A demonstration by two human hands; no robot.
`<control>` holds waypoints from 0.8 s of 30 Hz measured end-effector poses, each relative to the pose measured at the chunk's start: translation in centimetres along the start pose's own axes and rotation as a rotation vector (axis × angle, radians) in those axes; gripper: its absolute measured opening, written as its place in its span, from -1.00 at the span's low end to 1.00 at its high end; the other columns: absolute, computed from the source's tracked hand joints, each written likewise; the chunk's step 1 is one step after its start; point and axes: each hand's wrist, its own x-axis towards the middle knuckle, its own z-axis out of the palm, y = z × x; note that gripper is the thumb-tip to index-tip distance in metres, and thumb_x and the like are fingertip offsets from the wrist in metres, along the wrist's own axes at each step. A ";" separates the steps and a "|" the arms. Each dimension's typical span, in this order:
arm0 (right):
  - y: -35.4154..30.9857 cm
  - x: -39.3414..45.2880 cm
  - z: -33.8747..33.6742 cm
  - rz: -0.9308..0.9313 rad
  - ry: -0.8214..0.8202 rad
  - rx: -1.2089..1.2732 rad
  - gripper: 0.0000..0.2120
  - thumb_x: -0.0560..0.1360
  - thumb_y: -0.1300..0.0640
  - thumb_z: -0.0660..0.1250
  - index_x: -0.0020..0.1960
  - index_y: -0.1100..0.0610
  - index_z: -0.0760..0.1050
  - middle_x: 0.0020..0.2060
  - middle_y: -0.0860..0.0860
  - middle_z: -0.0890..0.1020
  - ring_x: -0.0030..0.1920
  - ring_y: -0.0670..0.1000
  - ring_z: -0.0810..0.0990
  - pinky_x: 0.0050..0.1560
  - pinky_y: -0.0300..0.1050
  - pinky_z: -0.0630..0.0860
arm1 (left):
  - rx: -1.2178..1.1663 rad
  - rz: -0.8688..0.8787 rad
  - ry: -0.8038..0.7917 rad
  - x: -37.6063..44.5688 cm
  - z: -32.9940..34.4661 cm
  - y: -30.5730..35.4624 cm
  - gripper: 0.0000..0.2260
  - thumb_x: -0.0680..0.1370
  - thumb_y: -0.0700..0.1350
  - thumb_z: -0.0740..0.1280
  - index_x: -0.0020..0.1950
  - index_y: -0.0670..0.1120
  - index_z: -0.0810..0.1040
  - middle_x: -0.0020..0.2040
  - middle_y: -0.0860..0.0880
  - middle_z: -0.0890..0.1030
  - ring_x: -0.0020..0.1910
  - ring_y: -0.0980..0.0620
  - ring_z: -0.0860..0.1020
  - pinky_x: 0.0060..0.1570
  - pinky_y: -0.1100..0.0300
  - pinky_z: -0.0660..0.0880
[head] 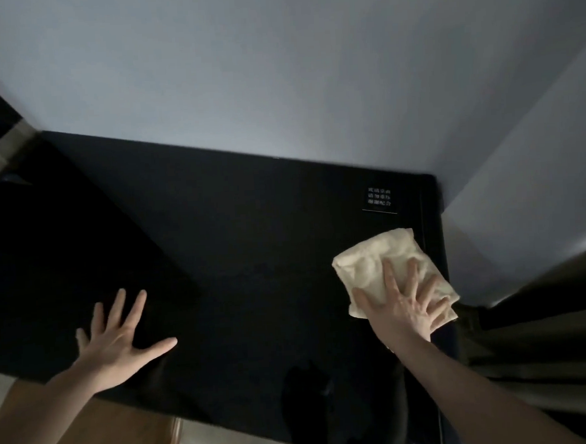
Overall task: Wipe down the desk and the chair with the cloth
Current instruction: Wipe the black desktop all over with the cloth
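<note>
Currently the right hand point(404, 304) presses flat, fingers straight and spread, on one cream cloth point(385, 264); most of the cloth lies beyond the fingertips, near the right edge of the black desk point(252, 241). Left hand point(117, 336) rests flat with fingers spread on the desk, well apart from the cloth, holding nothing. One small label point(379, 197) lies beyond the cloth. Grey wall point(243, 71) behind; dark curtain point(535, 338) just right of the grip. Two hands, one cloth.
</note>
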 end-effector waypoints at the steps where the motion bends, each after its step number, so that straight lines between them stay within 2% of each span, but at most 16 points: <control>1: -0.9 -0.2 0.3 0.032 -0.007 -0.003 -0.11 0.43 -0.70 -0.15 0.65 -0.40 -0.30 0.67 -0.10 -0.40 0.64 0.25 -0.48 0.50 0.50 -0.45 | -0.010 0.012 -0.018 0.1 0.2 0.0 0.26 0.12 0.83 -0.04 0.61 0.27 -0.48 0.63 0.10 -0.53 0.68 -0.25 -0.35 0.57 -0.45 -0.16; 4: -4.2 -1.1 1.4 0.104 -0.029 -0.009 -0.10 0.38 -0.72 -0.26 0.63 -0.43 -0.34 0.66 -0.14 -0.43 0.63 0.22 -0.51 0.54 0.54 -0.35 | -0.036 0.024 -0.052 0.2 0.2 0.1 0.22 0.10 0.84 -0.15 0.54 0.26 -0.58 0.54 0.08 -0.66 0.63 -0.26 -0.46 0.54 -0.47 -0.26; 8: -9.4 -3.1 2.9 0.144 -0.040 0.020 -0.13 0.43 -0.69 -0.21 0.65 -0.42 -0.30 0.67 -0.17 -0.41 0.64 0.22 -0.49 0.54 0.54 -0.29 | -0.027 0.065 -0.076 0.4 -0.3 -0.2 0.23 0.04 0.83 -0.24 0.48 0.23 -0.66 0.48 0.02 -0.72 0.57 -0.29 -0.54 0.51 -0.49 -0.31; 10: -11.0 -3.9 3.7 0.145 -0.036 0.016 -0.13 0.43 -0.70 -0.20 0.65 -0.42 -0.30 0.66 -0.18 -0.42 0.63 0.24 -0.49 0.54 0.55 -0.29 | -0.011 0.086 -0.109 0.3 -0.5 -0.5 0.25 0.07 0.83 -0.17 0.47 0.21 -0.69 0.47 0.00 -0.74 0.54 -0.29 -0.58 0.49 -0.50 -0.33; 14: -9.9 -4.3 3.7 0.037 -0.022 0.002 -0.08 0.45 -0.68 -0.07 0.67 -0.36 -0.28 0.68 -0.14 -0.37 0.66 0.22 -0.43 0.58 0.51 -0.31 | 0.035 0.136 -0.179 0.5 -1.3 -1.1 0.31 0.21 0.76 0.16 0.48 0.19 -0.69 0.45 -0.04 -0.76 0.49 -0.30 -0.62 0.47 -0.52 -0.37; 17: -8.8 -4.1 2.8 0.020 -0.025 0.021 -0.05 0.42 -0.69 0.03 0.66 -0.37 -0.26 0.70 -0.11 -0.33 0.68 0.23 -0.38 0.59 0.48 -0.30 | 0.058 0.144 -0.228 0.6 -2.0 -1.1 0.35 0.11 0.78 0.12 0.45 0.17 -0.71 0.43 -0.05 -0.77 0.48 -0.32 -0.63 0.47 -0.53 -0.36; 19: -9.5 -4.1 2.8 0.062 -0.012 0.021 -0.02 0.39 -0.71 0.02 0.66 -0.39 -0.27 0.68 -0.13 -0.36 0.67 0.22 -0.42 0.57 0.51 -0.30 | 0.071 0.147 -0.236 0.7 -2.1 -1.1 0.36 0.06 0.78 0.08 0.43 0.17 -0.74 0.40 -0.04 -0.80 0.47 -0.32 -0.64 0.47 -0.54 -0.36; 24: -12.3 -3.9 4.0 0.165 0.059 0.006 -0.08 0.39 -0.72 -0.13 0.66 -0.41 -0.23 0.70 -0.12 -0.30 0.66 0.22 -0.37 0.55 0.58 -0.24 | 0.104 0.157 -0.207 1.3 -1.4 -1.3 0.33 0.17 0.77 0.15 0.40 0.17 -0.76 0.35 -0.02 -0.83 0.44 -0.30 -0.66 0.46 -0.54 -0.36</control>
